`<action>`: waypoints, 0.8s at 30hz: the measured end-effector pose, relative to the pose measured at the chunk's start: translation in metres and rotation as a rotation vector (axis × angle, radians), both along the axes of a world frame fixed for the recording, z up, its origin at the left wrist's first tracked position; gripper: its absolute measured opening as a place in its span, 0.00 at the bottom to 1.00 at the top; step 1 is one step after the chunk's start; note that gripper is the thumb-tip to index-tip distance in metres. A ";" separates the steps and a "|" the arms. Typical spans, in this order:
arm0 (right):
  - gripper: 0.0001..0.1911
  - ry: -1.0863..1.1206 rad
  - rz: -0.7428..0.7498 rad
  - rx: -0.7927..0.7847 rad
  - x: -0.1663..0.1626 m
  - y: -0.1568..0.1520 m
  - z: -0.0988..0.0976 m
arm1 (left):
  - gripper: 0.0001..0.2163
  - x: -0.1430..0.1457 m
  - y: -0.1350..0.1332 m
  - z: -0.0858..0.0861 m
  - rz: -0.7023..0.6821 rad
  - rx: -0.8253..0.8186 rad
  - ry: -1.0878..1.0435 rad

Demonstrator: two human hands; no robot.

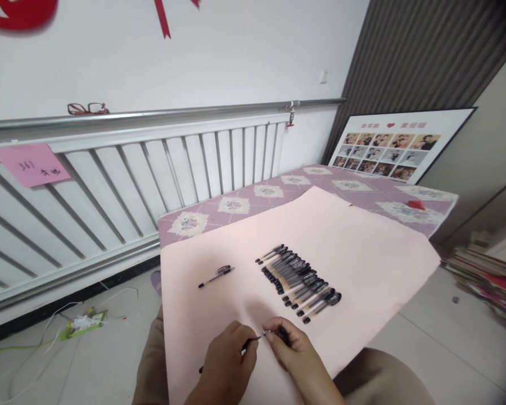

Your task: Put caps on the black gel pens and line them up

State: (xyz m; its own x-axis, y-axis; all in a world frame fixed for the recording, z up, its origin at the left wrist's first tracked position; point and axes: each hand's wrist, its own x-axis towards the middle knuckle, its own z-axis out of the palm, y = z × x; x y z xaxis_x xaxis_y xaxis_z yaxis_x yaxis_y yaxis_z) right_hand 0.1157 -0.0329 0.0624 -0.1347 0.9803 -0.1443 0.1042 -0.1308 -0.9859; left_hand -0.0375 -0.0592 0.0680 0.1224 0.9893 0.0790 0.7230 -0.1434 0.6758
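My left hand [230,357] is closed around a pen [248,342], its dark grip and thin tip pointing right. A black end [201,369] pokes out left of that hand; whether it belongs to the same pen is hidden. Facing it, my right hand [293,351] pinches a small pale piece [266,333] close to the tip. A black pen cap [284,336] is tucked in the right fingers. One capped pen [216,275] lies alone beyond my left hand. Several black pens [299,275] lie side by side in a slanting row beyond my right hand.
Pink paper [375,264] covers most of the table over a patterned purple cloth [270,191]. A white radiator [172,169] runs along the wall. A photo board [400,143] leans at the back right. A power strip [84,324] with cables lies on the floor at left.
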 end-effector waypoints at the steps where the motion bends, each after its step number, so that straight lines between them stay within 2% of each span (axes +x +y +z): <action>1: 0.08 0.003 -0.015 -0.006 0.001 0.001 -0.001 | 0.07 0.000 0.000 0.000 0.003 0.007 0.000; 9: 0.09 0.028 -0.015 -0.048 -0.002 -0.001 0.002 | 0.07 -0.002 0.001 -0.002 0.005 0.014 -0.009; 15: 0.07 -0.017 0.035 0.031 -0.002 -0.001 -0.001 | 0.07 -0.002 0.000 0.000 0.008 0.009 -0.018; 24: 0.06 -0.029 0.102 0.069 -0.004 0.000 -0.004 | 0.08 -0.001 -0.001 -0.001 0.009 0.001 -0.028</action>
State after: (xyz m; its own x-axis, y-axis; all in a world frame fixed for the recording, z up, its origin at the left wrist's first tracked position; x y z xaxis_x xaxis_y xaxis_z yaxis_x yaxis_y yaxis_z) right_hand 0.1121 -0.0334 0.0583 -0.2308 0.9695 -0.0827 0.1424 -0.0504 -0.9885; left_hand -0.0384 -0.0599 0.0671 0.1109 0.9904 0.0829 0.7051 -0.1372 0.6957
